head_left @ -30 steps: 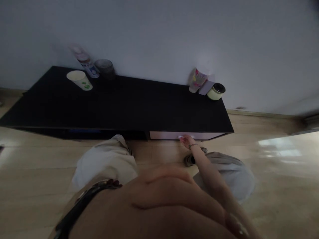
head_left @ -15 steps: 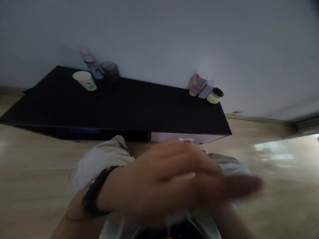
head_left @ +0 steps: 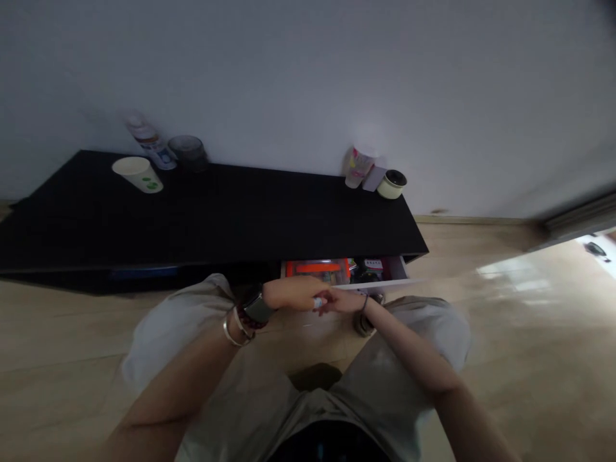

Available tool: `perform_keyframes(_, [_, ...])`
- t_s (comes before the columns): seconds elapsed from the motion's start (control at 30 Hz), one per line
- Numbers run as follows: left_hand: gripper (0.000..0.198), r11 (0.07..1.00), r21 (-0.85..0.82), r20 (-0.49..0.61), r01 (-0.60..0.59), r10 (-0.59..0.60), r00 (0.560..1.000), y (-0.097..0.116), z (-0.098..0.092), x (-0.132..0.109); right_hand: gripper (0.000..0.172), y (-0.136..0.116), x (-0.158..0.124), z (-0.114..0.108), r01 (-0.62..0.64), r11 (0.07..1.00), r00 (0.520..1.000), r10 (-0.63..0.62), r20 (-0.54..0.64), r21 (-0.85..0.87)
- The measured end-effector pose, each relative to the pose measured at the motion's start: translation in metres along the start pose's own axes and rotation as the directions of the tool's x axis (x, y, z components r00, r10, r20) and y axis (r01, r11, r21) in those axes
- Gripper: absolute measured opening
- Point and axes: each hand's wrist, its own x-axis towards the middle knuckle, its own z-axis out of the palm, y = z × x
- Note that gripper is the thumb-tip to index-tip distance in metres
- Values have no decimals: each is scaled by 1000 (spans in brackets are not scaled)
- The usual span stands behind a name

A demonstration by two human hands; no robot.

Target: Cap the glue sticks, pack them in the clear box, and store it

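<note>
My left hand [head_left: 293,293], with a dark watch above it on the wrist, is at the front edge of a pulled-out drawer [head_left: 391,284]. Its back faces me and its fingers are mostly hidden. Beside it, touching or overlapping, my right hand [head_left: 341,299] has curled fingers; what they grip, if anything, is unclear. A small white thing [head_left: 317,303] shows where the hands meet, too small to name. Inside the drawer are an orange-edged box [head_left: 317,266] and several dark items [head_left: 368,273]. The drawer belongs to a low black cabinet [head_left: 250,212].
On the cabinet's left stand a paper cup [head_left: 139,174], a spray can [head_left: 153,144] and a dark bowl-like container [head_left: 189,154]. At its right are a patterned plastic cup [head_left: 359,168], a small pale box [head_left: 374,178] and a cream pot [head_left: 391,186]. My knees flank the drawer.
The drawer was shut and is now partly out, with its contents showing. My left hand has gone from a blurred place close to the camera down to the drawer front, beside my right hand.
</note>
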Motion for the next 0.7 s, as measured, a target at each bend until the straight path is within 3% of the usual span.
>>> perform_keyframes(0.07, [26, 996, 55, 60, 73, -76, 995, 2, 8, -3, 25, -7, 7, -18, -5, 925, 984, -64, -169, -379])
perform_keyframes(0.17, [23, 983, 128, 105, 132, -146, 984, 4, 21, -4, 35, -7, 20, -35, -212, 654, 936, -77, -343, -726])
perform_keyframes(0.23, [22, 979, 158, 129, 128, -149, 980, 4, 31, -3, 38, -1, 30, -36, -264, 561, 936, -48, -350, -784])
perform_keyframes(0.37, [23, 968, 213, 165, 132, -169, 972, 6, 49, -1, 34, 10, 48, -26, -253, 547, 947, -29, -320, -798])
perform_keyframes(0.47, [25, 961, 247, 259, 126, -191, 947, 6, 67, 3, 31, 15, 53, -21, -227, 544, 956, -36, -292, -808])
perform_keyframes(0.57, [29, 965, 250, 315, 74, -153, 937, 2, 96, 8, 39, 17, 47, -21, -185, 539, 970, -36, -242, -821])
perform_keyframes(0.7, [16, 988, 129, 263, 80, -112, 958, -15, 147, 13, 43, 7, 26, -22, -139, 540, 975, -71, -209, -830])
